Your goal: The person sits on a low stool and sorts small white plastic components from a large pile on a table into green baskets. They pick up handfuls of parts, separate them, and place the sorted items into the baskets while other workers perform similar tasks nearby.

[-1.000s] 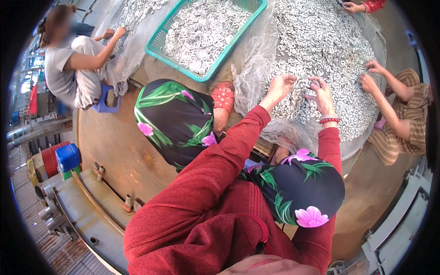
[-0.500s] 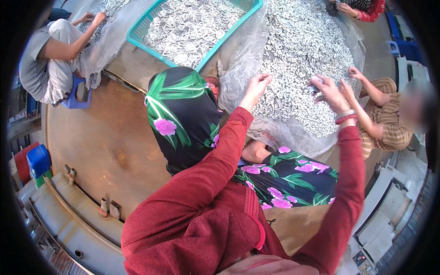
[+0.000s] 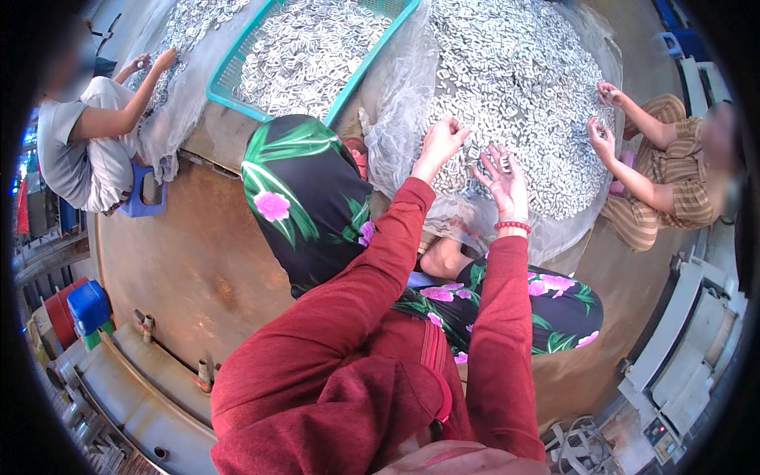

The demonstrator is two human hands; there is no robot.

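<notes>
- We had our right hand [image 3: 507,186] palm up, fingers spread and a little curled, over the near part of the pile [image 3: 514,87]; a piece may have lain among the fingers, but we could not tell it from those behind.
- Our left hand [image 3: 440,146] was beside it, at the pile's near left edge, with thumb and fingertips drawn close together; we could not see whether anything was pinched between them.
- The pile's small pale pieces lay beneath and beyond our fingertips, spreading away and to the right. They pointed every which way, with no shared long axis, and both our hands were about equally near them.
- A thin clear sheet [image 3: 396,119] was under the pile, crumpled up along its left side.
- The green basket [image 3: 372,63] stood left of the pile and beyond our left hand, the nearer of the two. It held a broad heap of similar pale pieces [image 3: 309,59].
- Across the pile's right side, a person in brown stripes [image 3: 693,194] had both hands raised near its edge.
- Far left, a person in a grey shirt [image 3: 59,146] sat on a blue stool [image 3: 144,190], hands at another heap [image 3: 194,32].
</notes>
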